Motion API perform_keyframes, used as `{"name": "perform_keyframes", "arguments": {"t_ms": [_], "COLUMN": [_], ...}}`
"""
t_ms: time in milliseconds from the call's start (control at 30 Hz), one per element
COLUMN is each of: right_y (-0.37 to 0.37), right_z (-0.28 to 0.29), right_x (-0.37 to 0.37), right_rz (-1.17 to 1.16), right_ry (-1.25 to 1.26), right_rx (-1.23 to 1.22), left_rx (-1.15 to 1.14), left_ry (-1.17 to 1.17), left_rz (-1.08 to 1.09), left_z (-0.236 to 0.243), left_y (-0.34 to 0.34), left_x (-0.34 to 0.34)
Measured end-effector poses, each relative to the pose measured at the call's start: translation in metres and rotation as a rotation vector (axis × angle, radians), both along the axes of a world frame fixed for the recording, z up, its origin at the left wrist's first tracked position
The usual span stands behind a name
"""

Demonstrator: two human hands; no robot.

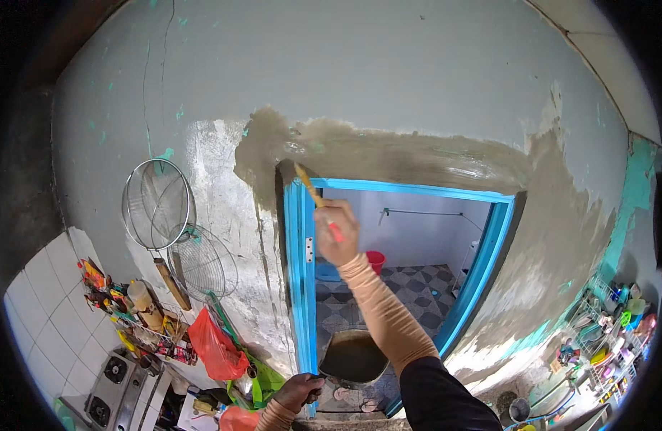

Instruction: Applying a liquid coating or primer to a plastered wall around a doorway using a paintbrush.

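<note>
My right hand [337,231], reaching up from the lower right, is closed around a brush [307,184] with a yellowish shaft and a red end. The brush tip lies at the upper left corner of a blue door frame [297,244], against a band of damp grey-brown mortar [410,159] on the wall. Low in the middle, my left hand [300,391] grips the handle of a dark pan [354,357] holding murky grey-brown liquid. The pan is in front of the doorway, below my right forearm.
Two wire strainers [157,205] hang on the wall at left. Below them are a rack of utensils [141,305], a red plastic bag [215,346] and a gas stove [112,391]. A cluttered wire shelf [607,345] stands at right. Beyond the doorway lies a patterned tile floor [417,287] with a red bucket [375,261].
</note>
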State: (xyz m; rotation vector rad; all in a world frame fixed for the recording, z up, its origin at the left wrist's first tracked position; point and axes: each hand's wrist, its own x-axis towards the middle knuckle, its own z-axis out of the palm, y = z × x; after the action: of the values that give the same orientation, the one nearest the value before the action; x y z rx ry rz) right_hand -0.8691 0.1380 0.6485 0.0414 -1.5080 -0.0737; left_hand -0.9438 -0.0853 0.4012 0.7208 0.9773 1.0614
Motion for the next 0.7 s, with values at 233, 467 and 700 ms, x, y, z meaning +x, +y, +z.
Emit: {"name": "perform_keyframes", "arguments": {"t_ms": [233,467,700], "right_y": [0.042,0.011,0.014], "right_z": [0.008,0.005,0.01], "right_x": [0.107,0.085,0.118], "right_rz": [-0.019,0.106,0.231], "right_ry": [0.127,0.113,0.25], "right_rx": [-0.166,-0.127,-0.251], "left_rx": [-0.018,-0.06,-0.08], "left_ry": [0.064,0.068,0.127], "left_rz": [0.081,0.044,0.086], "left_z": [0.001,0.001,-0.001], "left_y": [-0.005,-0.002,-0.005], "left_x": [-0.014,-0.017,-0.01]}}
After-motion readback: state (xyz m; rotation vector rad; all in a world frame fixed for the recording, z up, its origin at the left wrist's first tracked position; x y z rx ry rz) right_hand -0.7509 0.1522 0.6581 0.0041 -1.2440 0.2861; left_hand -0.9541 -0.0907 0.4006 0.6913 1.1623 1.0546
